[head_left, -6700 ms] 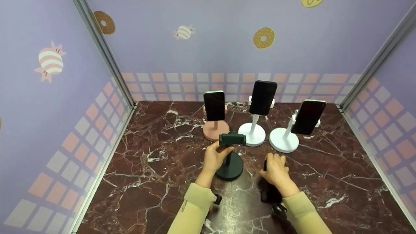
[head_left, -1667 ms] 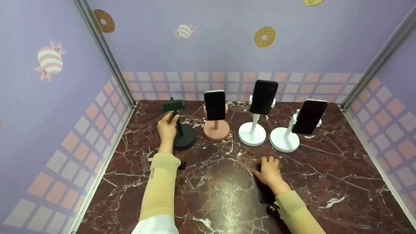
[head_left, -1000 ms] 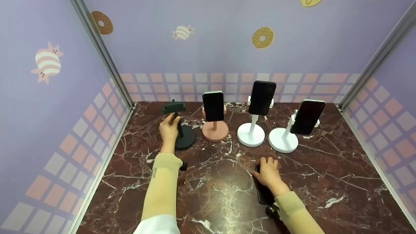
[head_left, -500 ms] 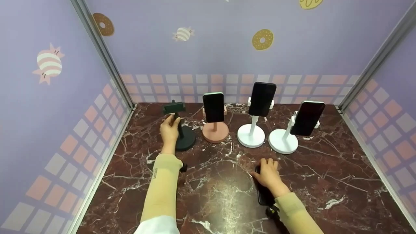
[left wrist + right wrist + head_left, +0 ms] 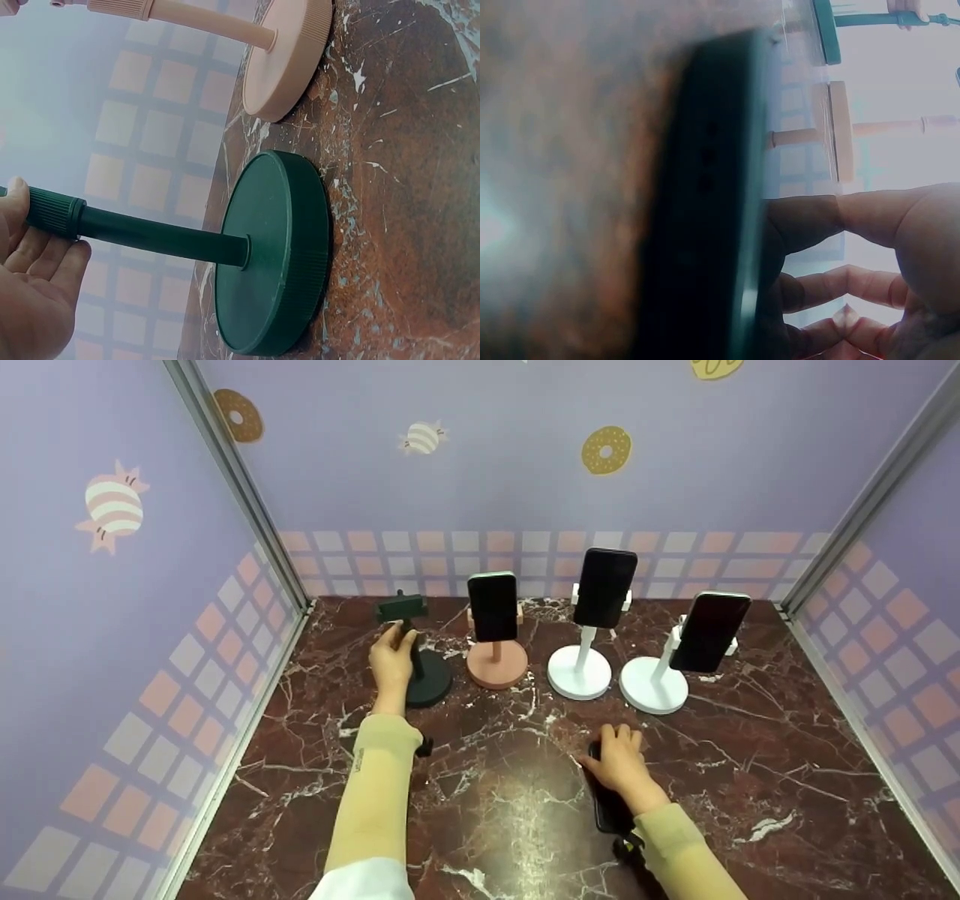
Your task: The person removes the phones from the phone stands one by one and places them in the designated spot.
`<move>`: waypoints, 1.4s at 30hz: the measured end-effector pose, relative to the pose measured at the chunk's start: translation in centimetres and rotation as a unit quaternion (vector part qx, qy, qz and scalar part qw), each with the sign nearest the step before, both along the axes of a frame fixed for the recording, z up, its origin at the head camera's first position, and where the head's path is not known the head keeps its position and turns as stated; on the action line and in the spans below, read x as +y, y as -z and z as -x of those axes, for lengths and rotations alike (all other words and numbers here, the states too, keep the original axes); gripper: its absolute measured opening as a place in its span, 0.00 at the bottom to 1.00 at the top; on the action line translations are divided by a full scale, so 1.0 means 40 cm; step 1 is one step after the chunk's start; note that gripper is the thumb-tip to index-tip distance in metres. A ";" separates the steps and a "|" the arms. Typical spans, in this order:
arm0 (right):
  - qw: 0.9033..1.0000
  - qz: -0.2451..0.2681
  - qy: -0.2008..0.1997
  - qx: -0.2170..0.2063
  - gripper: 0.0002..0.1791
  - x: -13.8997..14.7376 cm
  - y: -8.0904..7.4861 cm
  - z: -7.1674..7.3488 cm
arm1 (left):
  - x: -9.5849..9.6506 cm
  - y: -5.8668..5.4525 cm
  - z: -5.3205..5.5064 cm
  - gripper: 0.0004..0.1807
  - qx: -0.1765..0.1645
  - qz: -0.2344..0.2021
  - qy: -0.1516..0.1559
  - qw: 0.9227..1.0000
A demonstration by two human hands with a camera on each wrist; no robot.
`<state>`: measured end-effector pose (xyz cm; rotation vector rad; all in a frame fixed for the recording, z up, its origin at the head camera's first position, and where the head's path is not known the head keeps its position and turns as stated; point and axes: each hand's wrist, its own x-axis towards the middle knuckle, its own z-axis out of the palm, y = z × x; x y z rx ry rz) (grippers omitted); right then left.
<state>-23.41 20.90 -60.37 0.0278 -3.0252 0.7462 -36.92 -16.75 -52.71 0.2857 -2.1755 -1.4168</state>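
Observation:
My left hand (image 5: pixel 391 661) grips the upper stem of a dark green phone stand (image 5: pixel 430 681) at the back left. Its holder faces forward with no phone in it. In the left wrist view, the fingers curl around the ribbed collar and the round green base (image 5: pixel 259 262) sits flat on the tabletop. Toward the front right, my right hand (image 5: pixel 621 761) holds a black phone (image 5: pixel 611 811) low over the table, thumb on its left side and the other fingers over its far part. The right wrist view shows the phone's dark edge (image 5: pixel 705 225) blurred and close.
Right of the green stand are a pink stand (image 5: pixel 497 669) with a phone (image 5: pixel 493 607), a white stand (image 5: pixel 579 679) with a phone (image 5: pixel 606 589), and another white stand (image 5: pixel 652 690) with a tilted phone (image 5: pixel 710 631). Patterned purple walls (image 5: pixel 510 487) enclose the marble table (image 5: pixel 525 840).
Since the oldest frame, my left hand has moved the green stand from the middle to the back left, beside the pink one. My right hand stays on the phone. Over the last second, nothing visibly moves.

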 end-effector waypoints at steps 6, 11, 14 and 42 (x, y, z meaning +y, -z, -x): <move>1.000 0.002 -0.001 -0.008 0.27 -0.001 0.000 0.001 | 0.001 -0.001 -0.001 0.20 0.001 0.006 -0.005 1.000; 1.000 0.005 -0.003 -0.005 0.26 -0.001 -0.004 0.000 | 0.003 -0.002 -0.002 0.20 -0.011 0.009 -0.007 1.000; 1.000 0.007 -0.006 -0.001 0.26 0.000 -0.005 0.000 | 0.004 -0.004 -0.005 0.21 -0.018 0.009 -0.010 1.000; 0.998 0.025 -0.014 0.061 0.20 -0.018 -0.038 0.017 | 0.043 0.045 -0.096 0.18 0.080 -0.146 -0.021 0.986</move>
